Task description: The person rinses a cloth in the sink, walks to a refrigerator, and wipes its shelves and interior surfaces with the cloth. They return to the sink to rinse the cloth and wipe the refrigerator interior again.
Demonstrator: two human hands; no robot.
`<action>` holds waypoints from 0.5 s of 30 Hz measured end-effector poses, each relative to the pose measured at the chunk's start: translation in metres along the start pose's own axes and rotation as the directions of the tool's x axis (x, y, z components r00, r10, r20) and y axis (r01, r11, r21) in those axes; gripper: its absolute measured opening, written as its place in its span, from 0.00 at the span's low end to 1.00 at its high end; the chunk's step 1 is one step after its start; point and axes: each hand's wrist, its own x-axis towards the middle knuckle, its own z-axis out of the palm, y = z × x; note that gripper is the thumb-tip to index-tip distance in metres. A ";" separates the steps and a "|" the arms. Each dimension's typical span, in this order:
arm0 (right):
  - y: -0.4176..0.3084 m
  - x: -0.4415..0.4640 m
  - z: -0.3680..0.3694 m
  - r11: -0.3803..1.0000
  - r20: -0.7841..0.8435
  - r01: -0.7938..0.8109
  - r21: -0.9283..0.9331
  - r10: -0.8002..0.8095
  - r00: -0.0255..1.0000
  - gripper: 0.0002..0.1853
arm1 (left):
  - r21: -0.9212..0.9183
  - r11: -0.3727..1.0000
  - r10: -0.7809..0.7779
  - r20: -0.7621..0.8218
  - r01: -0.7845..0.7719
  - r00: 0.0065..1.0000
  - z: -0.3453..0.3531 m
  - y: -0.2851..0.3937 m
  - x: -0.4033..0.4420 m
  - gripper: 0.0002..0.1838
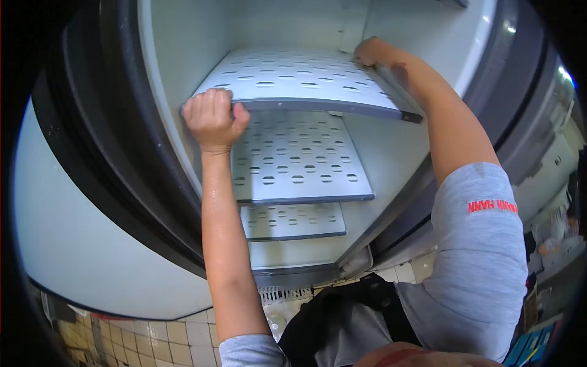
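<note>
A white slotted shelf [293,76] with a grey front strip sits inside an upright fridge cabinet. My left hand [214,116] is closed around the shelf's front left corner, the thumb to the right. Deep inside, at the shelf's right rear edge by the side wall, is my right hand [370,52]; its fingers are curled, and what they hold, if anything, is hidden. Lower down are a second slotted shelf [296,159] and a third slotted shelf [293,219].
The fridge door [92,214] stands open on the left. Dark seals and frame border the cabinet on both sides. Below lies a tiled floor [177,336]. Stacked goods [553,244] stand at the far right.
</note>
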 end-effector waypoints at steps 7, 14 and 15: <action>-0.009 -0.123 -0.048 0.974 0.255 0.022 0.227 -0.081 0.963 0.14 | -0.014 1.000 -0.012 0.008 0.012 1.000 -0.007 0.008 0.004 0.09; -0.007 -0.265 -0.098 0.932 0.140 0.255 0.258 -0.297 0.944 0.14 | -0.037 0.998 -0.053 0.014 0.054 0.998 -0.012 0.003 0.004 0.09; 0.000 -0.278 -0.106 0.931 0.145 0.262 0.255 -0.304 0.942 0.14 | -0.044 0.997 -0.057 0.020 0.058 0.998 -0.013 0.004 0.004 0.09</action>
